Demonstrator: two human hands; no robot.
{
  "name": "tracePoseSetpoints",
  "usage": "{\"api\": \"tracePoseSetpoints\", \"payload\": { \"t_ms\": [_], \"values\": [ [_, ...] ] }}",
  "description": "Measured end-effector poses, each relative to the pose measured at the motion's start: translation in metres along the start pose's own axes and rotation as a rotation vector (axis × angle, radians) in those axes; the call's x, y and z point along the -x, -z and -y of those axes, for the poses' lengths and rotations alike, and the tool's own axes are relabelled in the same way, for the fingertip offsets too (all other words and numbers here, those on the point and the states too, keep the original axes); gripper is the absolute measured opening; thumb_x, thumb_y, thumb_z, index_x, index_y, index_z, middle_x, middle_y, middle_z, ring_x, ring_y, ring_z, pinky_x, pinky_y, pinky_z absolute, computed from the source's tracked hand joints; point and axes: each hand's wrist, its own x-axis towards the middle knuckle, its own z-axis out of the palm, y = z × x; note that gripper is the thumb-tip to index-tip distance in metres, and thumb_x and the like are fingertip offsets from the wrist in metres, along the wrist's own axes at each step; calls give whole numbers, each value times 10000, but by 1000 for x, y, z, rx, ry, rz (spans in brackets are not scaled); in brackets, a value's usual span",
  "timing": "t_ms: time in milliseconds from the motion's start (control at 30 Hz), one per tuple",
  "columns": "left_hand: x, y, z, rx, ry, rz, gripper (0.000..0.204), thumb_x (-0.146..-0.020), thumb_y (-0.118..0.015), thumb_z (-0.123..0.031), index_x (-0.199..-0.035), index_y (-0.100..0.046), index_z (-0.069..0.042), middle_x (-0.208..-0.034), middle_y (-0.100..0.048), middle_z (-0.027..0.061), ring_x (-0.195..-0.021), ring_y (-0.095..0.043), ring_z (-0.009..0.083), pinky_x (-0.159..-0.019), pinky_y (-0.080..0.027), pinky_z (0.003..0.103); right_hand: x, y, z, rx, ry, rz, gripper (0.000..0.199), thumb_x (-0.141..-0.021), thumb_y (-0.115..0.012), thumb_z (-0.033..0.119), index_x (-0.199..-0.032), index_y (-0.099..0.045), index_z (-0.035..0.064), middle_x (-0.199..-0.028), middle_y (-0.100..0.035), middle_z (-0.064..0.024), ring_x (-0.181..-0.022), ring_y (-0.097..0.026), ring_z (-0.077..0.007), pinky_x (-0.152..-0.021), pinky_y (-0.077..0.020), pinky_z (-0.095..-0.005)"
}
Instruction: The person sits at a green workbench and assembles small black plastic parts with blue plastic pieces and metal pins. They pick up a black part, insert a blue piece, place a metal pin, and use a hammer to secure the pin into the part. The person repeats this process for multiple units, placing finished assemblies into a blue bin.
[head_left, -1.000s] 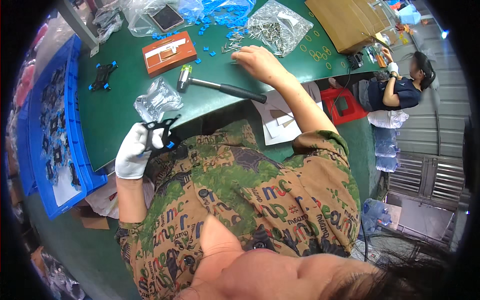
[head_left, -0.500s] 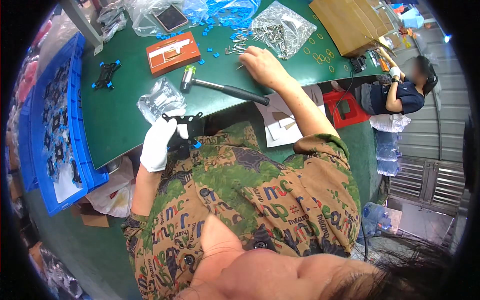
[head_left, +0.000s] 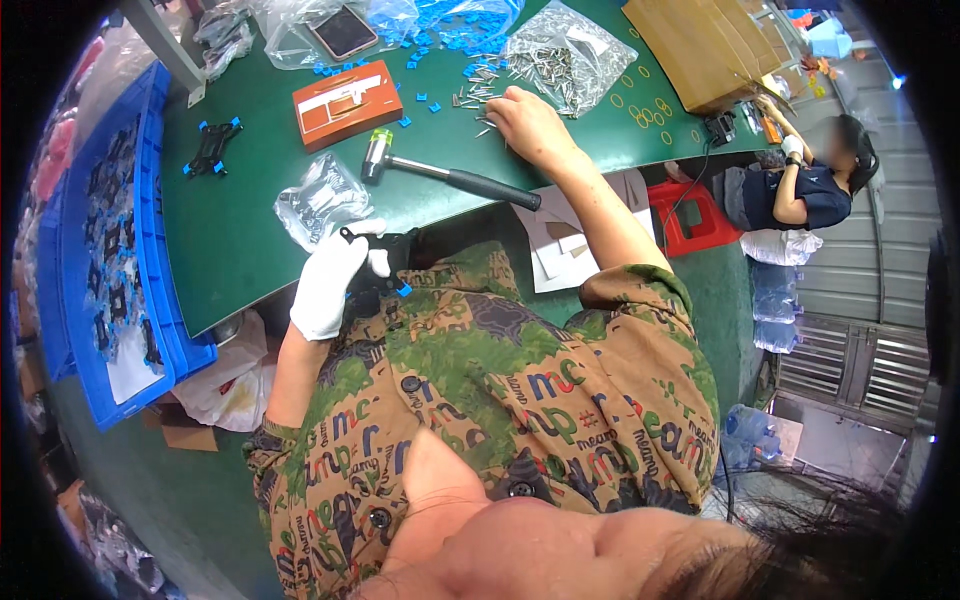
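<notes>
My left hand (head_left: 331, 282), in a white glove, grips a black plastic bracket (head_left: 375, 290) with blue clips at its corners, close to my body at the table's front edge. The glove hides part of the bracket. My bare right hand (head_left: 527, 125) rests on the green table beside loose metal pins (head_left: 482, 92), fingers curled down. Its fingertips are partly hidden, so what they pinch cannot be made out. A hammer (head_left: 450, 180) with a black handle lies between the hands. Beyond the pins sits a clear bag of pins (head_left: 560, 65).
An orange box (head_left: 347, 105), blue clips (head_left: 455, 25) and a phone (head_left: 345, 33) lie on the table. Another black bracket (head_left: 212, 148) is at left, near a blue crate (head_left: 150, 270) of brackets. A cardboard box (head_left: 705, 50) stands at right, with a co-worker (head_left: 810, 185) beyond.
My left hand and the bracket have shifted slightly right and the bracket has tilted. My right hand has moved a little to the right among the pins.
</notes>
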Motion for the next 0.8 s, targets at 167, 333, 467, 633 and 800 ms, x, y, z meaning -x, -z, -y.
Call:
{"api": "tracePoseSetpoints", "payload": {
  "t_ms": [167,333,467,633,800],
  "values": [
    [2,-1,-1,32,3,31,325,-1078,-507,-170,-1312,-637,14,-996,-691,25,-903,-616,91,-870,-493,266,0,-1,-3,-15,-25,-28,168,-979,-619,187,-1051,-697,58,-992,-631,-147,-953,-660,-364,-854,-534,-476],
    [1,-2,1,27,1,29,324,-1081,-512,-179,-1307,-640,15,-1017,-691,27,-912,-617,93,-879,-493,267,4,2,-3,-180,-74,-148,172,-1008,-594,197,-1070,-674,59,-1032,-633,-147,-999,-654,-372,-861,-533,-474],
    [-3,-1,3,12,19,52,328,-1081,-501,-177,-1308,-638,15,-1001,-694,32,-904,-617,94,-880,-487,265,3,3,-4,-249,-88,-134,185,-1021,-583,210,-1077,-676,61,-1061,-641,-142,-1029,-653,-375,-872,-533,-464],
    [-4,-4,6,18,28,56,342,-1082,-482,-174,-1323,-624,22,-930,-697,37,-877,-620,106,-863,-479,261,8,7,1,-117,-74,-40,184,-999,-616,212,-1101,-702,85,-1013,-650,-119,-990,-664,-348,-846,-534,-444],
    [-3,-3,10,-9,20,45,341,-1082,-483,-173,-1326,-625,18,-951,-699,33,-885,-621,105,-874,-476,260,6,21,19,-16,-42,71,189,-969,-650,218,-1094,-729,100,-1012,-659,-121,-968,-680,-345,-839,-540,-458]
  ]
}}
